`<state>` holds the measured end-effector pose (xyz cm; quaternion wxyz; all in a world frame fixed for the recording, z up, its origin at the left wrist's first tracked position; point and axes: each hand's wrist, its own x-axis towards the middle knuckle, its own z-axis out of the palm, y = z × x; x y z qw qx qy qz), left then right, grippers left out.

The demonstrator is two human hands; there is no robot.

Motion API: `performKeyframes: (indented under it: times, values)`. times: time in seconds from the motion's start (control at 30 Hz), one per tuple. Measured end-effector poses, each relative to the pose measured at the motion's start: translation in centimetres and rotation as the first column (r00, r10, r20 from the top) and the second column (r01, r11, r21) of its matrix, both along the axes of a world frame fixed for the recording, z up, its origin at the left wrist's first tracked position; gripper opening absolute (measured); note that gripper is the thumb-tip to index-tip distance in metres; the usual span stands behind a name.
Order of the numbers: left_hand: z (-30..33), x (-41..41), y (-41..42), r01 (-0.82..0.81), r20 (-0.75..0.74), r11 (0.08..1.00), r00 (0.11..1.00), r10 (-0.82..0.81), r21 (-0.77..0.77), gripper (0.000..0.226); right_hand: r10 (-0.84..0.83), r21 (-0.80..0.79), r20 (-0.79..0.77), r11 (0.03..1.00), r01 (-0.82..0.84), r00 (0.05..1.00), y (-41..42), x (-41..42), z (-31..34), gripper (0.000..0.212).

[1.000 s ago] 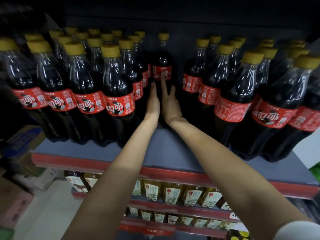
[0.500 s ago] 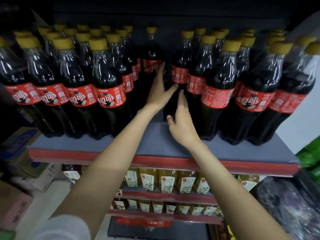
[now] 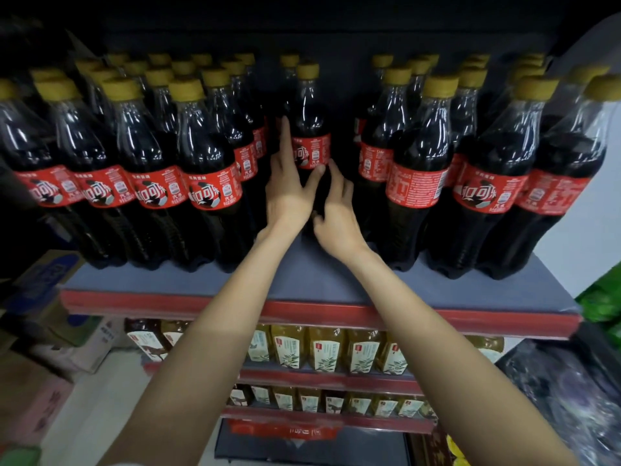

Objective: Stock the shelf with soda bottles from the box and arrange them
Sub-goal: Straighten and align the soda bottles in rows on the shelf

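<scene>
Hands meet on one soda bottle (image 3: 311, 142) standing alone in the gap at the middle of the frame, set back on the grey shelf (image 3: 302, 284) between two packed blocks. The left hand (image 3: 289, 193) holds it, forefinger up its side and thumb across the label; the right hand (image 3: 336, 213) wraps the lower body with curled fingers. Full and smooth, it is likely heavy and slippery, best gripped at the narrow waist below the label.
</scene>
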<state>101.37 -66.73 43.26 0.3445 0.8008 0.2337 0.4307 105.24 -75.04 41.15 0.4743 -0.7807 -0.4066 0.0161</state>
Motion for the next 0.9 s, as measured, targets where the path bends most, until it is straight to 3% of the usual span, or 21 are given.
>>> performKeyframes:
  times: [0.13, 0.47, 0.9]
  values:
    - [-0.1, -0.6, 0.4, -0.022, 0.021, 1.0, 1.0, 0.022, 0.006, 0.077, 0.027, 0.059, -0.049, 0.998, -0.024, 0.998, 1.4, 1.0, 0.2, 0.079]
    - [-1.6, -1.0, 0.0, 0.05, 0.135, 0.959, 0.991, -0.013, -0.28, 0.061, 0.024, 0.1, -0.101, 0.995, -0.014, 0.995, 3.7, 2.3, -0.1, 0.061]
    - [-1.3, -1.6, -0.3, 0.034, 0.074, 0.969, 0.997, -0.016, -0.244, 0.065, 0.137, -0.016, -0.052, 0.99, -0.138, 0.989, 2.8, 2.1, 0.7, 0.07]
